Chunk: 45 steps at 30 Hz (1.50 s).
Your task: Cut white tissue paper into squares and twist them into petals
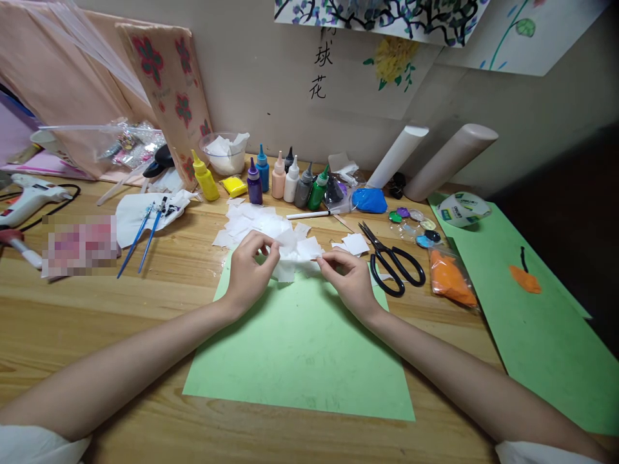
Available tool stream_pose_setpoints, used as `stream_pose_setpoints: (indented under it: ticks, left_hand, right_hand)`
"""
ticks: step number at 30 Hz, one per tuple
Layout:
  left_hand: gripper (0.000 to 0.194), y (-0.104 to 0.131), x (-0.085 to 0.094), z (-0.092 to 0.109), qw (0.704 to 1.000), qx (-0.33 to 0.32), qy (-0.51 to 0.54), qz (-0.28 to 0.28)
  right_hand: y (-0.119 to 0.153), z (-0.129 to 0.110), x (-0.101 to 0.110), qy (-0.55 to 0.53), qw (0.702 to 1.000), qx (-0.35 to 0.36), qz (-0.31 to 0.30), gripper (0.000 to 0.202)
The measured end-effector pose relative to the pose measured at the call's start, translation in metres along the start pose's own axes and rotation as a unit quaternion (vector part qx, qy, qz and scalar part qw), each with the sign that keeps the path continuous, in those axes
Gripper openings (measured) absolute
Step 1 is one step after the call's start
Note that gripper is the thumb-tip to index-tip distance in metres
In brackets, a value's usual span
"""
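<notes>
Over the far edge of a green sheet of paper [300, 341], both of my hands hold thin white tissue paper. My left hand [254, 267] pinches a white tissue piece [289, 241] between thumb and forefinger. My right hand [351, 280] is closed too, its thumb and forefinger gripping the right corner of a tissue piece [309, 248]. Whether both hold the same piece, I cannot tell. Behind my left hand lies a loose pile of white tissue squares [244, 219]. A few more squares [355, 243] rest beyond my right hand, beside black-handled scissors [391, 258].
Paint bottles [290, 183] stand in a row at the back. Two brushes [145, 238] lie on white paper at left, near a glue gun [31, 200]. On the right are orange clay in a bag [451, 277], a tape roll [463, 209] and another green sheet [546, 335].
</notes>
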State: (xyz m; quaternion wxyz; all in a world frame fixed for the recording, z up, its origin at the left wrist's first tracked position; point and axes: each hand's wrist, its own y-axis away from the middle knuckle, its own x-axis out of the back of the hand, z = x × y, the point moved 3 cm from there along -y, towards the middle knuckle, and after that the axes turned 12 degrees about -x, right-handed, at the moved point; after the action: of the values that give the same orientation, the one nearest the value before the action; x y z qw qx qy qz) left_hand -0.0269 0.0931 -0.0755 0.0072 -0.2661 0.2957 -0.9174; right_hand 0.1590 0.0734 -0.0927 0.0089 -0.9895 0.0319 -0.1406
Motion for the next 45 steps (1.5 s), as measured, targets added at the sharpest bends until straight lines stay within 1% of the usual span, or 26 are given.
stream_pose_setpoints:
  ticks: [2, 4, 5, 6, 7, 8, 9, 11, 13, 15, 23, 27, 36, 45]
  left_hand:
    - [0.013, 0.0, 0.0, -0.007, 0.999, 0.041, -0.029, 0.01]
    - [0.006, 0.001, -0.001, -0.011, 0.996, 0.067, -0.057, 0.013]
    - [0.009, 0.001, -0.001, -0.011, 0.995, 0.067, -0.07, 0.019]
    - [0.016, 0.002, 0.0, -0.01, 0.995, 0.055, -0.079, 0.028]
    - [0.02, 0.002, 0.0, -0.006, 0.995, 0.03, -0.084, 0.033]
    - [0.02, 0.003, 0.0, -0.002, 0.996, -0.003, -0.084, 0.026]
    - [0.016, 0.004, -0.001, 0.003, 0.996, -0.041, -0.079, 0.004]
    - [0.008, 0.006, -0.005, 0.011, 0.991, -0.102, -0.059, -0.07]
    - [0.01, 0.008, -0.009, 0.015, 0.982, -0.13, -0.046, -0.126]
    - [0.013, 0.008, -0.01, 0.016, 0.98, -0.134, -0.042, -0.143]
    - [0.014, 0.008, -0.011, 0.012, 0.98, -0.15, -0.028, -0.124]
    - [0.014, 0.009, -0.011, 0.011, 0.982, -0.146, -0.019, -0.12]
    - [0.012, 0.008, -0.01, 0.012, 0.984, -0.127, -0.012, -0.128]
    - [0.013, 0.009, -0.011, 0.011, 0.984, -0.124, -0.008, -0.129]
  right_hand:
    - [-0.001, 0.002, 0.0, -0.005, 1.0, -0.01, -0.002, 0.013]
    - [-0.001, 0.002, 0.0, -0.005, 1.0, -0.02, -0.013, 0.013]
    - [-0.001, 0.002, -0.001, -0.001, 1.0, -0.021, -0.02, 0.013]
    - [-0.001, 0.001, -0.001, 0.005, 0.999, -0.018, -0.027, 0.013]
    - [0.0, 0.0, -0.002, 0.013, 0.999, -0.013, -0.035, 0.013]
    - [0.001, -0.001, -0.003, 0.023, 0.999, -0.007, -0.044, 0.013]
    - [0.001, -0.003, -0.004, 0.033, 0.998, 0.0, -0.055, 0.013]
    - [0.003, -0.006, -0.007, 0.05, 0.996, 0.014, -0.078, 0.013]
    - [0.004, -0.007, -0.008, 0.057, 0.994, 0.027, -0.095, 0.013]
    - [0.004, -0.008, -0.009, 0.056, 0.992, 0.038, -0.104, 0.014]
    - [0.005, -0.01, -0.009, 0.06, 0.99, 0.049, -0.118, 0.016]
    - [0.005, -0.01, -0.009, 0.06, 0.99, 0.048, -0.122, 0.016]
    - [0.004, -0.008, -0.01, 0.049, 0.99, 0.043, -0.124, 0.013]
    - [0.005, -0.008, -0.01, 0.053, 0.99, 0.04, -0.124, 0.011]
